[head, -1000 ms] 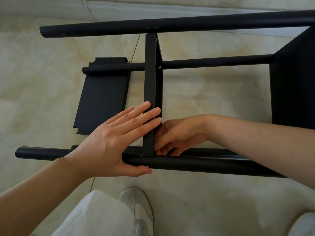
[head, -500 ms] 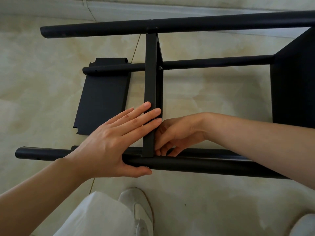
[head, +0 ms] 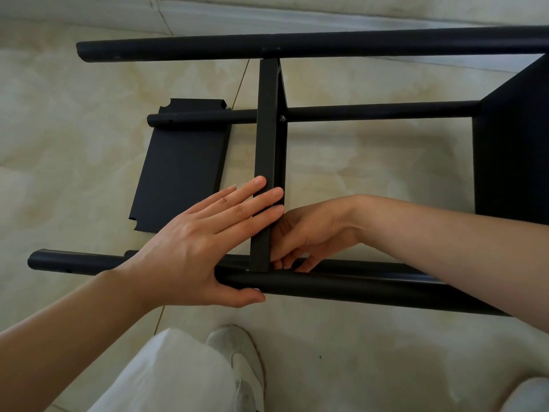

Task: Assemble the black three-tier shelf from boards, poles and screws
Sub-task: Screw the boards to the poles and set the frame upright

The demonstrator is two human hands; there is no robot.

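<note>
**Hands at the middle board's near corner**

On the tiled floor (head: 371,179) the half-built shelf lies on its side, four poles running across. I see my left hand (head: 190,251) with straight fingers (head: 261,200) pressed flat against the middle board (head: 267,138), thumb under the near pole (head: 356,288). My right hand (head: 309,233) has curled fingers at the joint of board and pole; what they pinch I cannot tell. A spare board (head: 181,168) lies flat beyond.
</note>
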